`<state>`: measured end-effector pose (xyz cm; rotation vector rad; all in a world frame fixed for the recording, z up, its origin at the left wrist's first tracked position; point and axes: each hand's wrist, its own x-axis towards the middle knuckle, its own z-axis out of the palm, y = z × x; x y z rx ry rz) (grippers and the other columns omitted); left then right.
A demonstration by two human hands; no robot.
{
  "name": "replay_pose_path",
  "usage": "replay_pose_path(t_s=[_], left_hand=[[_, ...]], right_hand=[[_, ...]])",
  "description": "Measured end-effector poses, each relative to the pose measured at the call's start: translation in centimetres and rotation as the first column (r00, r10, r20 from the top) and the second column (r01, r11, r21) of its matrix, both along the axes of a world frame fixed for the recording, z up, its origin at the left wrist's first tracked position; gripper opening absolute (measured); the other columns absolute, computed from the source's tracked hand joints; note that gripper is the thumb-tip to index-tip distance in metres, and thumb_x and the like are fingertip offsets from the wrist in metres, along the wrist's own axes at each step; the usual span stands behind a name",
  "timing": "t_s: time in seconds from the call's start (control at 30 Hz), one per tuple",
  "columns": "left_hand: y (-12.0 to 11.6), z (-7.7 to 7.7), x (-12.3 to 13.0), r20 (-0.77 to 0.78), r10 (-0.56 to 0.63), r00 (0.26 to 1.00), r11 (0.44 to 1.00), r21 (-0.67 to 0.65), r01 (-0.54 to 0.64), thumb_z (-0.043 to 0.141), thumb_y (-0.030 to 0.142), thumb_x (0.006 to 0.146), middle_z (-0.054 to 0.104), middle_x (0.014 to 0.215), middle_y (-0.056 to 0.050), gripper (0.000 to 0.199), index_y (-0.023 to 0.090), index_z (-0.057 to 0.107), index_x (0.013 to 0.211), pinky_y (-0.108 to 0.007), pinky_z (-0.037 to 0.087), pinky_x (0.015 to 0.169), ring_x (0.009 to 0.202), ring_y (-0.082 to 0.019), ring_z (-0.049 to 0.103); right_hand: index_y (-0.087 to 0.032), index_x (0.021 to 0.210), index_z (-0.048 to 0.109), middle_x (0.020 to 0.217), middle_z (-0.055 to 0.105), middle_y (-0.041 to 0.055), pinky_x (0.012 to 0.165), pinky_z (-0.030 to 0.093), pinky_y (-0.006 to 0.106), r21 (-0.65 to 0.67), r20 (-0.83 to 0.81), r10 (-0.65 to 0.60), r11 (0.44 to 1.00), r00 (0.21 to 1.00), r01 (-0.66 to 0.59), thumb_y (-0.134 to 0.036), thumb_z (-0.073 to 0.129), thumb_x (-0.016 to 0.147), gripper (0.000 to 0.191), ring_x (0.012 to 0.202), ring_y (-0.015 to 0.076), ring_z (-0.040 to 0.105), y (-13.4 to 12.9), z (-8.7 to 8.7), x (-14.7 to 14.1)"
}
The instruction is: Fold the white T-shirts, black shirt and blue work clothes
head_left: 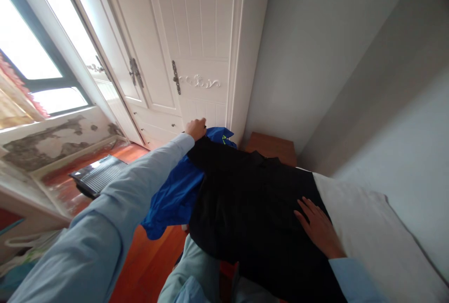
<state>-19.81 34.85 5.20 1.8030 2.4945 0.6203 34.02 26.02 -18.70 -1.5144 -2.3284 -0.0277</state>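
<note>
A black garment [252,205] lies spread in front of me, its right part over a white-covered surface [379,228]. My left hand [196,128] is closed on the garment's far left end and holds it out near the wardrobe. On the garment's right side my right hand [320,228] rests flat, palm down, with its fingers apart. Blue cloth [177,195] hangs under the black garment on the left, and more of it shows just beyond the garment near my left hand.
A white wardrobe [206,22] stands ahead, with a brown wooden piece [271,147] beside it against the grey wall. A dark ribbed object [100,174] sits low on the left, near the window. The floor [154,256] is reddish wood.
</note>
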Motion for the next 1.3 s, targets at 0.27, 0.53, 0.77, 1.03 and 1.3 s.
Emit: replay_pose_path(t_s=[0.27,0.53,0.77,1.03,1.3], left_hand=[[2.9,1.6,11.4,-0.003,-0.259,0.966,0.957,-0.134,0.256,0.065,0.024,0.087,0.068,0.12,-0.019,0.031,0.013,0.069,0.115,-0.039,0.048,0.096,0.117,-0.031,0.062],[0.4,-1.0,15.2,0.27,-0.414,0.869,0.802,-0.342,0.489,0.045,0.061,0.095,0.073,0.095,-0.01,0.053,0.016,0.068,0.111,-0.027,0.053,0.061,0.078,-0.021,0.069],[-6.6,-5.7,9.7,0.133,-0.334,0.933,0.872,-0.331,0.36,0.066,0.049,0.084,0.072,0.101,-0.011,0.041,0.018,0.067,0.11,-0.033,0.053,0.081,0.097,-0.028,0.069],[-16.1,-12.1,8.9,0.046,-0.174,0.984,0.977,-0.113,0.179,0.062,0.019,0.083,0.068,0.111,-0.011,0.04,0.018,0.062,0.122,-0.033,0.048,0.093,0.11,-0.026,0.063],[-14.8,-13.8,7.9,0.056,-0.2,0.978,0.978,-0.043,0.203,0.063,0.026,0.091,0.063,0.123,-0.009,0.048,0.025,0.058,0.139,-0.03,0.052,0.08,0.098,-0.022,0.069]], right_hand=[[-0.011,0.138,0.06,0.149,0.052,0.0172,0.117,0.038,0.056,-0.008,0.006,-0.014,1.0,1.0,0.014,-0.059,0.029,0.099,0.069,0.141,0.0338,0.047,-0.1,0.3,-0.4],[-0.012,0.139,0.059,0.148,0.053,0.0183,0.115,0.04,0.056,0.014,-0.023,0.006,1.0,1.0,-0.006,-0.056,0.033,0.1,0.065,0.14,0.034,0.047,-0.1,0.3,-0.5],[-0.009,0.137,0.06,0.147,0.053,0.0201,0.116,0.039,0.056,-0.004,-0.025,0.011,1.0,1.0,-0.011,-0.055,0.033,0.099,0.066,0.14,0.0348,0.047,-0.1,0.1,-0.4],[-0.014,0.129,0.065,0.14,0.06,0.0183,0.116,0.041,0.055,-0.171,-0.204,-0.04,0.985,0.978,0.005,-0.049,0.053,0.089,0.054,0.133,0.0349,0.055,2.4,4.1,-1.8],[-0.02,0.137,0.055,0.131,0.066,0.0127,0.108,0.049,0.041,-0.358,-0.628,0.085,0.851,0.774,-0.384,-0.037,0.067,0.088,0.053,0.12,0.0241,0.065,10.6,12.1,-19.7]])
